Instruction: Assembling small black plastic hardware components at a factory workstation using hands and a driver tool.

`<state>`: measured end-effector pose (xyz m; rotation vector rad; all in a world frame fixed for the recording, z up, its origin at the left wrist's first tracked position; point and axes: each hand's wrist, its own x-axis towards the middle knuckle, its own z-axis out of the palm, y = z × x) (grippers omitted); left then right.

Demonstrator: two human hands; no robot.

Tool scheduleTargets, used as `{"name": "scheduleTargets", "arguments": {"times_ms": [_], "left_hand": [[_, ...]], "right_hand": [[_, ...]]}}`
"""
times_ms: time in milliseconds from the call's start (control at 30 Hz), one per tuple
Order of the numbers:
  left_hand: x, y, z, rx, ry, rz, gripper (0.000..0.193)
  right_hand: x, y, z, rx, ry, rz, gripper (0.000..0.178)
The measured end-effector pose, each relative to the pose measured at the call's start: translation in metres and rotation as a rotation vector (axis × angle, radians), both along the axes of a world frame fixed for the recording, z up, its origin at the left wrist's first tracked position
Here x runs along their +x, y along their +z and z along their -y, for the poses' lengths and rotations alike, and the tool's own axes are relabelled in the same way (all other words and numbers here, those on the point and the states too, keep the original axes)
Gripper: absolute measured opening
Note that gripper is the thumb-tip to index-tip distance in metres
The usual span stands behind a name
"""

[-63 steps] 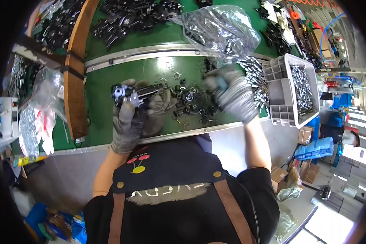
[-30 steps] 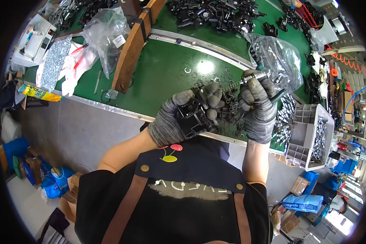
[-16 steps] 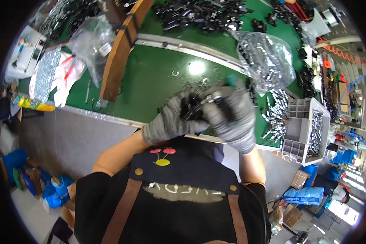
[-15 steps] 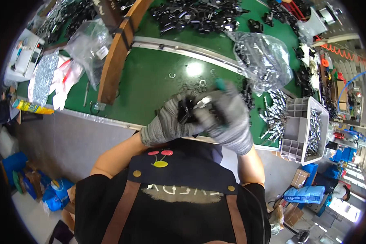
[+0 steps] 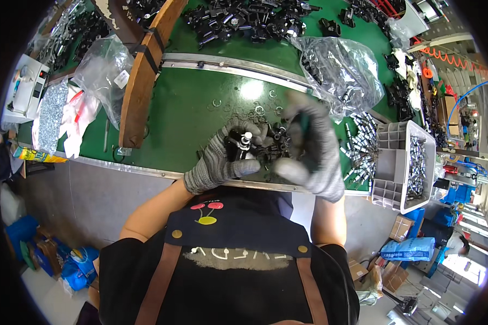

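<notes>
My left hand [image 5: 219, 162], in a grey knit glove, is closed around a small black part [image 5: 233, 147]. A shiny silver pin-like fitting [image 5: 245, 142] stands up from that part, between thumb and fingers. Apart from it on the right is my gloved right hand [image 5: 322, 154], blurred by motion, its thumb away from the curled fingers. A dark green and black thing [image 5: 305, 125] shows within its grasp; its kind is too smeared to tell. Small black pieces [image 5: 278, 142] and loose metal rings [image 5: 259, 110] lie on the green tabletop [image 5: 184, 119] between and beyond the hands.
On the right, a grey plastic crate [image 5: 391, 165] holds metal pins, beside a heap of silver pins [image 5: 361, 146]. A clear plastic bag [image 5: 344, 73] and piled black parts [image 5: 244, 21] lie farther back. A wooden beam [image 5: 141, 97] rises at left. A metal rail [image 5: 233, 67] crosses the table.
My right hand has moved away from the left hand to the right, uncovering the silver fitting on the black part. My left hand keeps its grip. The whole view has shifted slightly.
</notes>
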<state>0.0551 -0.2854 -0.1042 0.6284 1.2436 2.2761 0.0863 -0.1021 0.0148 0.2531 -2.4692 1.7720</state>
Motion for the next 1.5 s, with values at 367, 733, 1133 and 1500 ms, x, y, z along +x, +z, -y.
{"name": "scheduleTargets", "arguments": {"times_ms": [367, 733, 1133, 1500], "left_hand": [[-0.006, -0.01, 0.003, 0.216, -0.035, 0.343, 0.061], [-0.016, -0.015, 0.009, 0.314, -0.017, 0.555, 0.06], [-0.016, -0.019, 0.005, 0.337, -0.013, 0.599, 0.06], [-0.019, -0.005, 0.005, 0.271, 0.077, 0.602, 0.06]], "right_hand": [[-0.228, -0.042, -0.197, 1.023, -0.736, -0.17, 0.042], [-0.364, -0.11, -0.314, 0.433, -0.502, 0.431, 0.035], [-0.313, -0.072, -0.134, -0.262, -0.253, 0.372, 0.019], [-0.317, -0.099, -0.128, 0.499, -0.242, -0.024, 0.034]]}}
